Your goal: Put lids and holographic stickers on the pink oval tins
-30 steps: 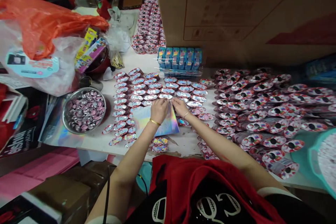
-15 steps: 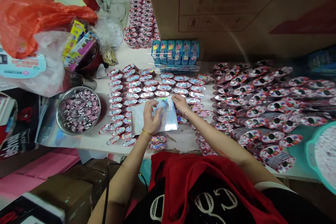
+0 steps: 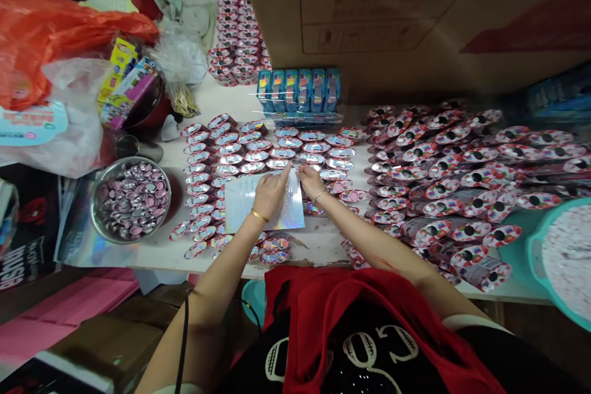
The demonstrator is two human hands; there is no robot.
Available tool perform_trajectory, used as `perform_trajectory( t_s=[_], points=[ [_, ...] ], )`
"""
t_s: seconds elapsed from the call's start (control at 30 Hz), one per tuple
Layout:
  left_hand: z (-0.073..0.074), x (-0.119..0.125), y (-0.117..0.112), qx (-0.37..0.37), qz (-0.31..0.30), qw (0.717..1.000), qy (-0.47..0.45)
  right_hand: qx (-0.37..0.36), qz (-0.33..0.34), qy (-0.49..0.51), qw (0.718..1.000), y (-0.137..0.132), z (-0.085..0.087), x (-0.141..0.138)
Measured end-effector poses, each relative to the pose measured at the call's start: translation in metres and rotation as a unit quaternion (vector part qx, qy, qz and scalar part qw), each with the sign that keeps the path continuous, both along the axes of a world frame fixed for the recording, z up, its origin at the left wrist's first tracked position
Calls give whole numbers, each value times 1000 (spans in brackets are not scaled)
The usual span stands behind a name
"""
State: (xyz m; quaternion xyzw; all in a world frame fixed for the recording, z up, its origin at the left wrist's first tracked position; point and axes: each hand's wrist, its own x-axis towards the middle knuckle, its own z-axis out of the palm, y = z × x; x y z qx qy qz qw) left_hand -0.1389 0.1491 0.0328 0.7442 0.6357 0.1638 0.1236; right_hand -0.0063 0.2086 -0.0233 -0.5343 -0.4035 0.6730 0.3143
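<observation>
A shiny silver sheet [image 3: 240, 203] with a rainbow sheen lies across the rows of oval-topped packs in front of me. My left hand [image 3: 270, 194], with a yellow band at its wrist, rests over the sheet, its index finger stretched toward the top right corner. At that corner, the fingers of my right hand [image 3: 311, 181] are pinched together on the sheet's edge; anything smaller between them is too small to make out. Around both hands stand packs with silver oval tops [image 3: 286, 143], while a few nearby show pink round spots.
At left, a metal bowl [image 3: 99, 209] holds small round pink and silver pieces. Red-patterned packs with dark round spots [image 3: 422, 152] crowd the right, beside a teal tub [image 3: 535, 258]. Behind stand blue boxes [image 3: 303, 91] and a large cardboard box [image 3: 392, 6]. Plastic bags [image 3: 74, 141] lie far left.
My left hand has moved up and right over the sheet, its index finger now close to my right fingertips. The sheet lies flatter, and the whole view has shifted slightly.
</observation>
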Motion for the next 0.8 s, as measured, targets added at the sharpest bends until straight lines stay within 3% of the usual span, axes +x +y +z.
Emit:
perform_trajectory(
  t_s=[0.1,0.2,0.3,0.4,0.47,0.6,0.8],
  points=[
    [15,0,-23,60,91,981,-158,20,14,-51,998,1,-3,0],
    [37,9,-38,116,216,914,-323,109,36,-93,989,-2,9,12],
    [57,30,-43,113,274,843,-450,219,23,-113,969,-15,34,41],
    [63,61,-44,89,300,798,-515,140,23,-55,988,-38,59,78],
    [59,85,-45,70,309,780,-540,69,26,-9,997,-56,70,99],
    [41,124,-50,23,306,758,-576,27,-47,10,998,-80,72,126],
    [10,149,-42,-9,321,756,-571,50,-128,-27,990,-62,53,154]
  ],
)
